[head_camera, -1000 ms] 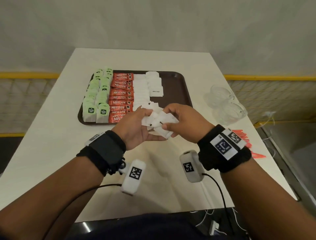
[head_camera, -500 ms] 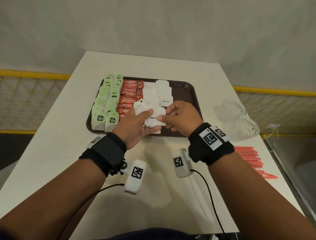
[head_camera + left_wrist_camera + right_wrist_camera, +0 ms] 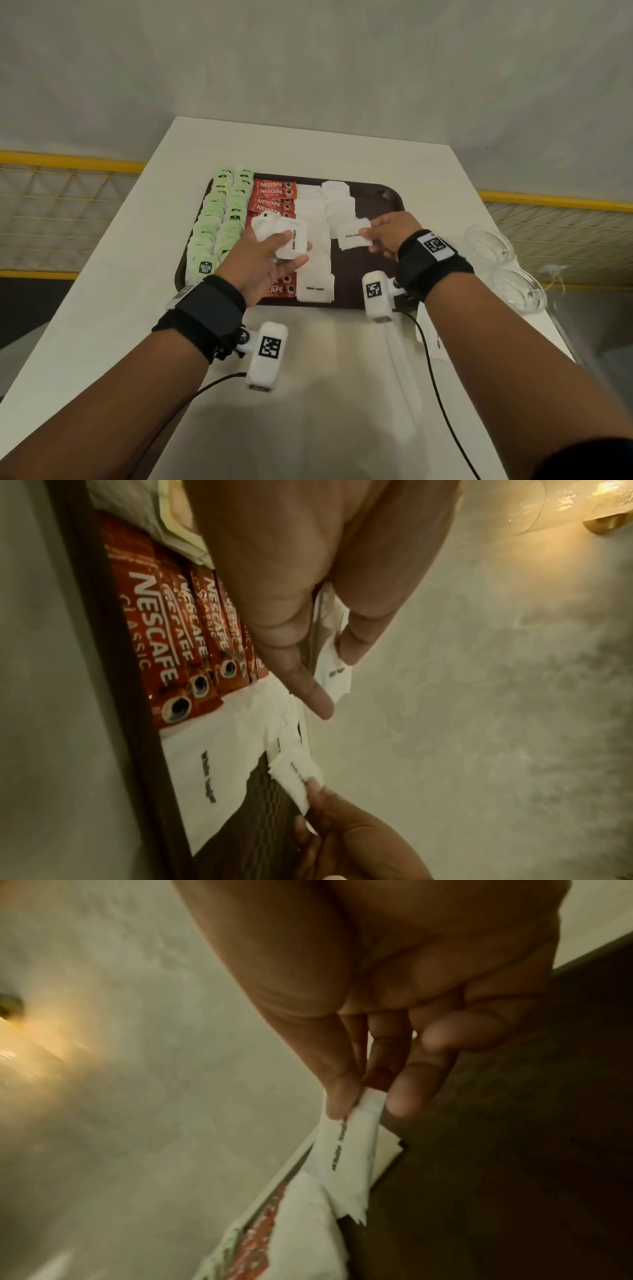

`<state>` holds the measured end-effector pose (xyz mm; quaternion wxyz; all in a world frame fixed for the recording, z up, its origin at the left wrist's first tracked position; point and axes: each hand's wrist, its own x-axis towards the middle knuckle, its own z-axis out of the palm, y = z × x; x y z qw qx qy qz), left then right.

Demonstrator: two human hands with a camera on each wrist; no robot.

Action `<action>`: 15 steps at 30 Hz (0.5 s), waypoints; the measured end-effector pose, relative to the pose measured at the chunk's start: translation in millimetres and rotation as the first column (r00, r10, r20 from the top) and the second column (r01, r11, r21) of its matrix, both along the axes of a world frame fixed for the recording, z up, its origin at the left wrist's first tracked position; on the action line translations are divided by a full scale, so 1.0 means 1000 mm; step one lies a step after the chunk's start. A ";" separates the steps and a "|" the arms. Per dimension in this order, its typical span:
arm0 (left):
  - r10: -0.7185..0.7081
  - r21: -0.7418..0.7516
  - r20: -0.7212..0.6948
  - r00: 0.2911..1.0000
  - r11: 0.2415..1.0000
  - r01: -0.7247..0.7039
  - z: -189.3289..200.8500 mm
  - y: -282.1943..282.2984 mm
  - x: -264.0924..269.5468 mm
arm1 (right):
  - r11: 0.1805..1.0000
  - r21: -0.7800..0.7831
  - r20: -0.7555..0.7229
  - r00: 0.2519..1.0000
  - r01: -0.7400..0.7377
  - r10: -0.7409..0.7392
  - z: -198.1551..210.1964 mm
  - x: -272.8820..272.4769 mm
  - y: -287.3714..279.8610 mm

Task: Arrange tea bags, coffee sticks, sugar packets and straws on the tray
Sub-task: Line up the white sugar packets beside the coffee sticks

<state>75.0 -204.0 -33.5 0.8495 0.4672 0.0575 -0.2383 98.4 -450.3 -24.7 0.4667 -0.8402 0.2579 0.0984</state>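
A dark brown tray (image 3: 376, 195) holds rows of green tea bags (image 3: 212, 222), red coffee sticks (image 3: 274, 192) and white sugar packets (image 3: 313, 267). My left hand (image 3: 270, 257) hovers over the tray's middle and holds a small stack of sugar packets (image 3: 291, 240) between thumb and fingers; the left wrist view shows that stack (image 3: 334, 674) too. My right hand (image 3: 387, 233) pinches one white sugar packet (image 3: 352, 236) by its edge above the second sugar column; the right wrist view shows this packet (image 3: 349, 1150) between thumb and fingertips. No straws are in view.
Clear plastic cups (image 3: 503, 260) lie on the white table (image 3: 120, 291) right of the tray. The tray's right part (image 3: 373, 219) is bare. A yellow rail (image 3: 548, 202) runs behind the table. Cables trail from both wrist cameras.
The hands have separated: my right hand drew one sugar packet off the stack and moved it right, over the tray. My left hand kept the rest and moved forward above the tray.
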 end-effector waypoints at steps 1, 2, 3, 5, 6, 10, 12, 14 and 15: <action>0.002 -0.003 -0.003 1.000 1.000 -0.002 0.000 0.002 0.003 | 1.000 -0.018 -0.036 0.999 -0.011 0.010 -0.005 0.007 -0.003; 0.002 -0.004 -0.002 1.000 1.000 -0.002 -0.001 0.004 0.005 | 1.000 -0.013 -0.063 0.998 -0.009 0.008 -0.010 0.014 -0.006; 0.002 -0.006 0.000 1.000 1.000 -0.002 -0.002 0.005 0.006 | 1.000 0.001 -0.082 0.997 0.004 -0.004 -0.016 0.018 -0.008; 0.004 -0.009 -0.005 1.000 1.000 -0.004 -0.004 0.008 0.009 | 1.000 0.018 -0.128 0.992 0.023 -0.021 -0.023 0.027 -0.006; 0.001 -0.014 -0.006 1.000 1.000 -0.001 -0.005 0.008 0.009 | 1.000 0.018 -0.176 0.984 0.015 -0.011 -0.023 0.031 -0.003; -0.013 -0.059 -0.031 0.999 0.998 0.012 -0.006 0.011 0.010 | 0.995 -0.070 -0.397 0.917 -0.070 0.036 -0.019 0.042 0.009; -0.029 -0.083 -0.040 0.999 0.996 0.025 -0.006 0.011 0.010 | 0.986 -0.128 -0.384 0.922 -0.102 0.046 -0.022 0.046 0.009; -0.047 -0.078 -0.035 0.998 0.996 0.044 -0.005 0.010 0.011 | 0.961 -0.235 -0.355 0.933 -0.146 0.055 -0.025 0.043 0.006; -0.052 -0.062 -0.033 0.998 0.997 0.050 -0.005 0.009 0.011 | 0.936 -0.309 -0.318 0.946 -0.168 0.065 -0.025 0.040 0.005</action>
